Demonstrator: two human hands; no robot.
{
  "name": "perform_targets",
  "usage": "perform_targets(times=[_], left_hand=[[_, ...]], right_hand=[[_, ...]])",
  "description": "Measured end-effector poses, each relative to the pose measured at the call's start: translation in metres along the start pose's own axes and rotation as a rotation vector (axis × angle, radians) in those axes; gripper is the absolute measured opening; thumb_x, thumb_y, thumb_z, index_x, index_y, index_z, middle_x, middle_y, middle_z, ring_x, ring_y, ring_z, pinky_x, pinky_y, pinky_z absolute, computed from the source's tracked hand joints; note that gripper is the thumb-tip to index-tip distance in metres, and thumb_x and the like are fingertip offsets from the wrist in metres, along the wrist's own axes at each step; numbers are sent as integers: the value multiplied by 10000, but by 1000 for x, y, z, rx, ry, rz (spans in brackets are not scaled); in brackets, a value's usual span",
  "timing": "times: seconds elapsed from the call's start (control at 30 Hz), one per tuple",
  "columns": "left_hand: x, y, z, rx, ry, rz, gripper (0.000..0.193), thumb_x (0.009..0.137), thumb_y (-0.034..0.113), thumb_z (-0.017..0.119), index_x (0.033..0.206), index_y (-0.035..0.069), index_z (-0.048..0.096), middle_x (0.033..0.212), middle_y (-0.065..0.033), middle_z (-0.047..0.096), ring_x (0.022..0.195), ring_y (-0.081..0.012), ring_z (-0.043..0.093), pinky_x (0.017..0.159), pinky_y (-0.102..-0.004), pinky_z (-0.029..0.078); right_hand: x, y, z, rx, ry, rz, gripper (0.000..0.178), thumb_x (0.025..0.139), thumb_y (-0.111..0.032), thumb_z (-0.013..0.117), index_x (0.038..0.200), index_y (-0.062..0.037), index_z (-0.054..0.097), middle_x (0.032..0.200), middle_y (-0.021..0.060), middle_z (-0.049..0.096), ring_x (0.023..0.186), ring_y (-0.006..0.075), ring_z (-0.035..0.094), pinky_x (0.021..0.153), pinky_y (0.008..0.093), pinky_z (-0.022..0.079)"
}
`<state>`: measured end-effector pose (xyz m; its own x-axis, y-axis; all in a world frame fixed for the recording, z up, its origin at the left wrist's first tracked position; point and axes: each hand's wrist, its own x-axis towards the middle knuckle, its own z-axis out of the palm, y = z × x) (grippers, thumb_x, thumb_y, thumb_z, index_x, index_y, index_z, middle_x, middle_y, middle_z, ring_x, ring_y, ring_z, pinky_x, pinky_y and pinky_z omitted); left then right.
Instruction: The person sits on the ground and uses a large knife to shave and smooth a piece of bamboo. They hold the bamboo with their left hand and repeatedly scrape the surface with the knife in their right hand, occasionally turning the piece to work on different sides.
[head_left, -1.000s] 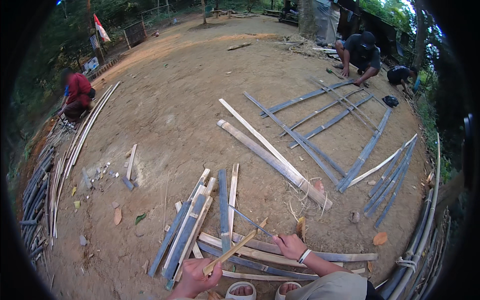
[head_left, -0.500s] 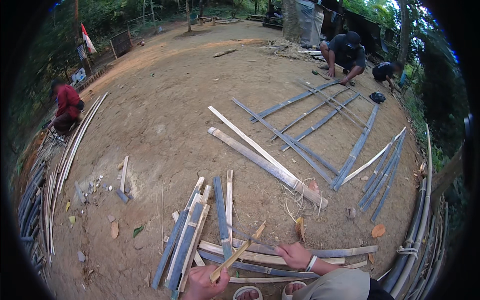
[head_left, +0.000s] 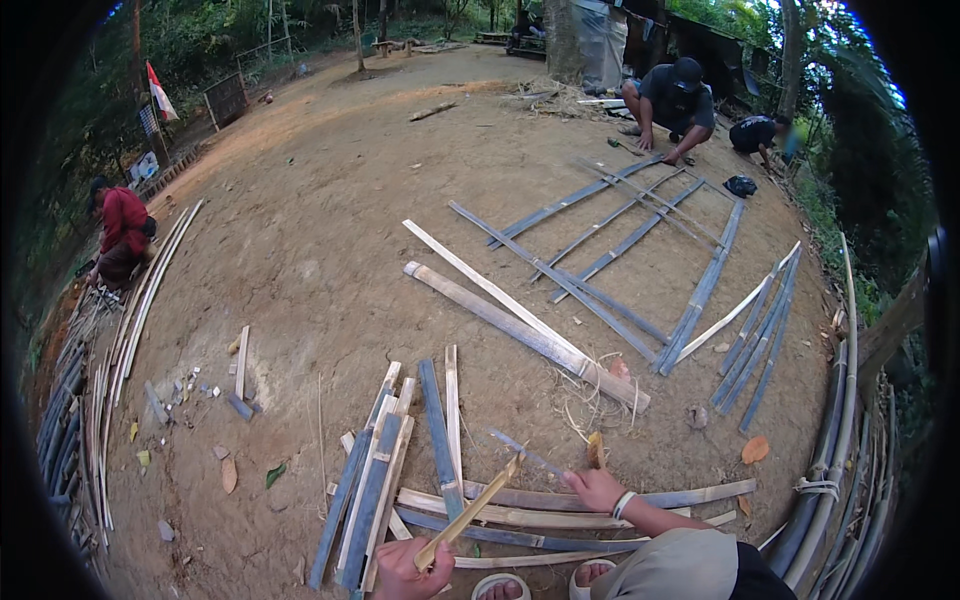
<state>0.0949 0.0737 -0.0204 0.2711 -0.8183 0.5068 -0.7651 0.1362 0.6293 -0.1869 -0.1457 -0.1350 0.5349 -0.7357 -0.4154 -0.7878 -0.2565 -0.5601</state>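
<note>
Bamboo strip (head_left: 468,510), yellowish and slim, slants up and away from the left hand (head_left: 412,568) in the head view, its lower end closed inside the curled fingers and its far tip looking frayed. Right hand (head_left: 597,492) fingers are wrapped together around the hidden grip of a knife (head_left: 535,455), whose thin, straight, grey metal blade points left from the knuckles and crosses at the strip's tip; whether the edge touches cannot be told. A smooth white band (head_left: 624,505) circles the wrist behind those fingers. Just beyond the left fingers lies a loose pile of slats (head_left: 372,490), flat and straight, some with blue-grey skin, others showing pale wood. Gently bowed split lengths (head_left: 560,516) spread beneath the held strip and between the two hands, their ends passing right of the right fingers. Farther out from the right fingertips are curly, thread-thin shavings (head_left: 575,412), then a thick, jointed bamboo piece (head_left: 520,335). Well beyond it, flat dark strips cross in an open lattice (head_left: 625,245) on dry, cracked brown earth (head_left: 330,310).
</note>
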Motion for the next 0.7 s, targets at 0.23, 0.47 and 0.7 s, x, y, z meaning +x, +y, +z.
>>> perform_targets(times=[0.23,0.47,0.7], left_hand=[[-5,-4,-2,-21,-7,-51,66,811,56,703,766,25,666,600,-136,571,514,-309,591,469,-387,445],[21,23,-42,-293,-383,-741,114,883,106,655,860,2,696,694,-98,675,617,-172,671,542,-312,508],[-6,20,-57,-1106,-440,-1314,294,922,233,626,962,-55,666,801,-174,699,639,-151,662,511,-258,522]], right_hand=[[16,25,13,0,11,-2,654,1022,-520,332,852,7,680,797,277,657,822,474,643,789,530,499],[-17,-13,2,-77,17,-31,552,999,-514,413,948,-17,649,764,269,654,752,463,653,717,529,524],[-74,-77,33,15,-54,-386,428,994,-457,473,957,-48,595,721,221,641,692,424,649,620,495,518]])
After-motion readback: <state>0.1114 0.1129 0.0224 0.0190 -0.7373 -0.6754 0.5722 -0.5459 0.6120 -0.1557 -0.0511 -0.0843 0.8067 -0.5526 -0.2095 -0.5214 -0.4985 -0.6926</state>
